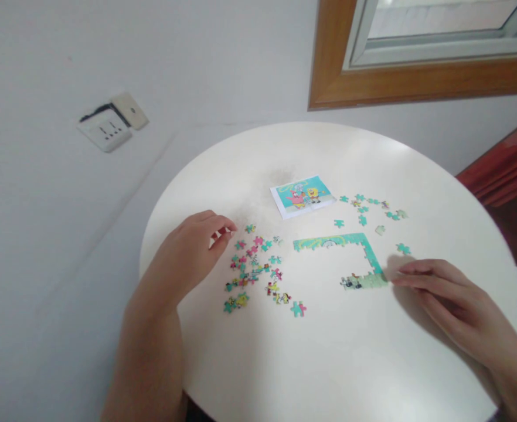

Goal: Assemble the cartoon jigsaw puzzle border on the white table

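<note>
White tabletop point(329, 363) spreads beneath your hands. Your left hand point(188, 249) is beside the loose puzzle pieces point(258, 241), thumb and forefinger nearly meeting at the tips (whether a piece sits between them, I cannot tell). Your right hand point(465, 308) reaches to the near right corner of the partly joined puzzle border point(373, 256), fingers extended and close together at the tips; whether they pinch anything is unclear. Beyond the border lies the picture card point(302, 196), with a second scatter of pieces point(363, 220) to its right.
</note>
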Tool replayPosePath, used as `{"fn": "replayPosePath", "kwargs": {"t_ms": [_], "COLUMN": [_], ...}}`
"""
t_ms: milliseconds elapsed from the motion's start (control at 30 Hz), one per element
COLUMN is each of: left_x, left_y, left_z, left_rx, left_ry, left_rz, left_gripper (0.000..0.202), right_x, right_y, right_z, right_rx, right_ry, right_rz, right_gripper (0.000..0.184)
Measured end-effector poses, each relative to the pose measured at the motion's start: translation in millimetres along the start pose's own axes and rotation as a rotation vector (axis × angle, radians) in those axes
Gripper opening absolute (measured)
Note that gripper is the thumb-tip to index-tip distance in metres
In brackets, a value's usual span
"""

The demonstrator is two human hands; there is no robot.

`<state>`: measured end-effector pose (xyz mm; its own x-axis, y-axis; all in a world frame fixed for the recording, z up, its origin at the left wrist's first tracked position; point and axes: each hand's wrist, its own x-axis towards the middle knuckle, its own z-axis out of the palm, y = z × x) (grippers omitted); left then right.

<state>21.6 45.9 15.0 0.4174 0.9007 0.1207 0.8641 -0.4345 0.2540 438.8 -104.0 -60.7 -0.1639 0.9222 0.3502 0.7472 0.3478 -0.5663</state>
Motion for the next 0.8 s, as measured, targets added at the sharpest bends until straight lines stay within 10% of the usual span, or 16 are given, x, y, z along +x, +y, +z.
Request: {"fn": "replayPosePath", "kwargs": {"t_ms": [333, 800], "left_x": [-0.2, 5.9], "left_y": [-4.1, 13.2], "left_z": [5.6, 15.9], "left_rx": [-0.011, -0.011], "left_ry": [-0.168, -0.078], "left_rz": [0.006, 0.133], "left_gripper": [0.020, 0.018], "right_x": [-2.4, -3.9], "right_y": [6.1, 4.8], "right_z": [-0.9, -1.5], "right_rx": [-0.084, -0.036], "right_ry": [-0.015, 0.012], "right_rz": [-0.020, 0.040], "right_gripper": [0.030, 0.027]}}
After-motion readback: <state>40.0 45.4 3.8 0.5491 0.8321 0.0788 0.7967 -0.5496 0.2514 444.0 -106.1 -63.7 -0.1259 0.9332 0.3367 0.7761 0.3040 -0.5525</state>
